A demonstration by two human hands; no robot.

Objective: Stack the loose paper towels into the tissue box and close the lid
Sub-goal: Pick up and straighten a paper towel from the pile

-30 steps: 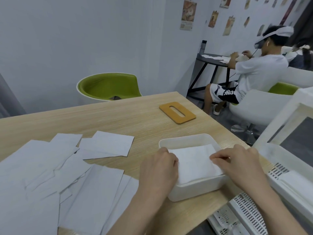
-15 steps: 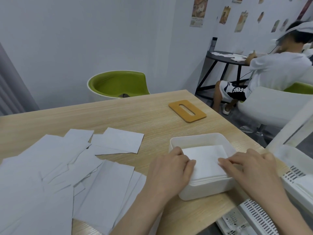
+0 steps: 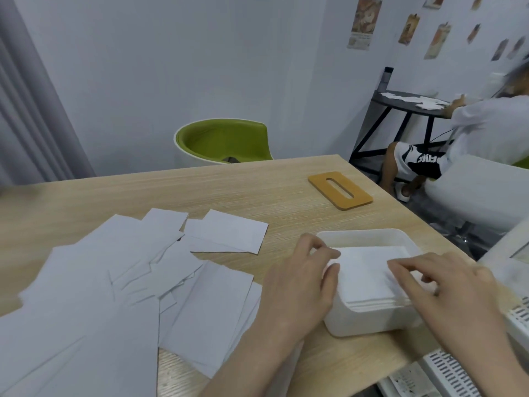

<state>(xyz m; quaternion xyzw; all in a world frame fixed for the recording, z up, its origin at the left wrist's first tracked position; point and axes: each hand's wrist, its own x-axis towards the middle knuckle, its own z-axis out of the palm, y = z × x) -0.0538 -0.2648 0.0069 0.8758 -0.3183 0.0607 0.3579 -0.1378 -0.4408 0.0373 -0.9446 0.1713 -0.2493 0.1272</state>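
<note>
A white tissue box (image 3: 372, 325) stands near the table's right front edge, holding a stack of white paper towels (image 3: 363, 270). My left hand (image 3: 300, 285) is at the box's left side, its fingertips touching the left edge of the stack. My right hand (image 3: 446, 285) lies over the box's right side with its fingers resting on the right edge of the stack. Several loose paper towels (image 3: 114, 282) are spread over the table to the left. The flat wooden lid (image 3: 340, 190), with a slot in it, lies farther back on the table.
The wooden table (image 3: 257, 190) ends just right of the box. White slotted trays (image 3: 458, 373) sit below that edge. A green chair (image 3: 226, 141) stands behind the table. A seated person (image 3: 486, 130) works at a dark table at the back right.
The view has swung left and the box now sits lower right. Both hands stay at the stack; my left fingers have drawn back to its left edge.
</note>
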